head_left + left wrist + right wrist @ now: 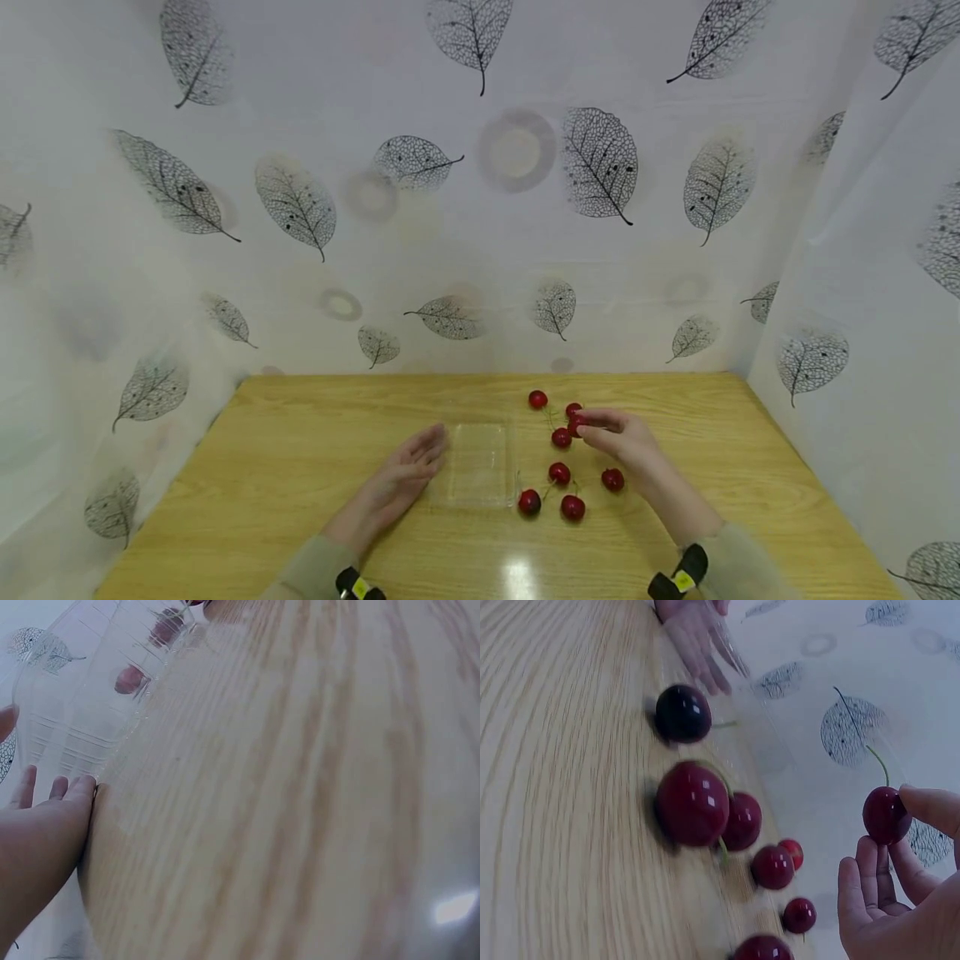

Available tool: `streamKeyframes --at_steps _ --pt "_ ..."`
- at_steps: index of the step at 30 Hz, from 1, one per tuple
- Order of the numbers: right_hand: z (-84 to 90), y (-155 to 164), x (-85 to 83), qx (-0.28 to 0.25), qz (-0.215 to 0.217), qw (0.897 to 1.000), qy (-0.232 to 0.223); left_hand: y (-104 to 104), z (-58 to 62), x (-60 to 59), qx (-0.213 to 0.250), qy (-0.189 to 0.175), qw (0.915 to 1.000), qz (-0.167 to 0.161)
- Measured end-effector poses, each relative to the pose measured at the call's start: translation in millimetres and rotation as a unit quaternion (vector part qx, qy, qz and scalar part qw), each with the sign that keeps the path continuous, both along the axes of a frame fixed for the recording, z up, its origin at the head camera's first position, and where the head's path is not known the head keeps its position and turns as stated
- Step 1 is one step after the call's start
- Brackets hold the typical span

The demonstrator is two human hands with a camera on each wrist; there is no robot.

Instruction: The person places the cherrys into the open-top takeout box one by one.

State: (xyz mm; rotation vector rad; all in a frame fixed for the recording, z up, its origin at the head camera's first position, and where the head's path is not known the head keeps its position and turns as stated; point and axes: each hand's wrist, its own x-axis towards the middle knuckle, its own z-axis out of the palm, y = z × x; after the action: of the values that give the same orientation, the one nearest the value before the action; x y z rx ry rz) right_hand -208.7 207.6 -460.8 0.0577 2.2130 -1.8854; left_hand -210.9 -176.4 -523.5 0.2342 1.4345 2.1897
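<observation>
My right hand (pixel 628 438) pinches a dark red cherry (pixel 886 816) between thumb and fingers; in the right wrist view it is off the table, its green stem pointing up. A clear plastic box (pixel 478 463) stands in the middle of the table. At its left side is my left hand (pixel 408 475), fingers extended; in the left wrist view the fingertips (pixel 84 784) are against or very near the box wall. Right of the box lie several loose cherries, among them one at the front (pixel 573 508) and one at the back (pixel 537 399).
The wooden table (pixel 300 450) carries the box and cherries. A pale curtain (pixel 480 250) printed with leaves hangs behind the table and along both sides. One cherry (pixel 612 480) lies apart, close to the right forearm. Another cherry (pixel 529 502) is next to the box's front right corner.
</observation>
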Motion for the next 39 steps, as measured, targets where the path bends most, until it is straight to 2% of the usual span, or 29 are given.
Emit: streamKeyframes --at_steps 4,9,14,27,32,34,39 --pt "1.3 -18.8 -0.6 0.002 -0.003 1.0 0.0 -0.7 -0.4 -0.3 -0.002 -0.004 1.0 0.001" --pt "2.9 -38.6 -3.3 -0.037 0.012 0.999 0.005 -1.2 -1.8 -0.6 -0.002 0.005 1.0 -0.006" --pt "4.7 -56.1 -4.0 -0.053 0.025 0.998 -0.002 -1.5 -1.8 -0.5 -0.002 0.014 0.9999 -0.01" --pt "-1.5 -95.0 -13.1 0.004 0.061 0.998 0.018 -1.5 -4.4 -1.5 0.004 0.006 0.9999 -0.008" --pt "-4.4 -101.5 -13.9 0.033 0.065 0.997 0.039 -2.2 -5.9 -0.9 0.007 0.014 0.9998 -0.011" --pt "-5.8 -102.6 -14.3 0.051 0.075 0.994 0.061 -2.3 -5.7 -0.8 0.008 0.015 0.9998 -0.01" --pt "-11.5 -103.7 -13.5 0.097 0.109 0.98 0.138 -1.5 -5.3 -1.4 0.003 0.015 0.9998 -0.008"
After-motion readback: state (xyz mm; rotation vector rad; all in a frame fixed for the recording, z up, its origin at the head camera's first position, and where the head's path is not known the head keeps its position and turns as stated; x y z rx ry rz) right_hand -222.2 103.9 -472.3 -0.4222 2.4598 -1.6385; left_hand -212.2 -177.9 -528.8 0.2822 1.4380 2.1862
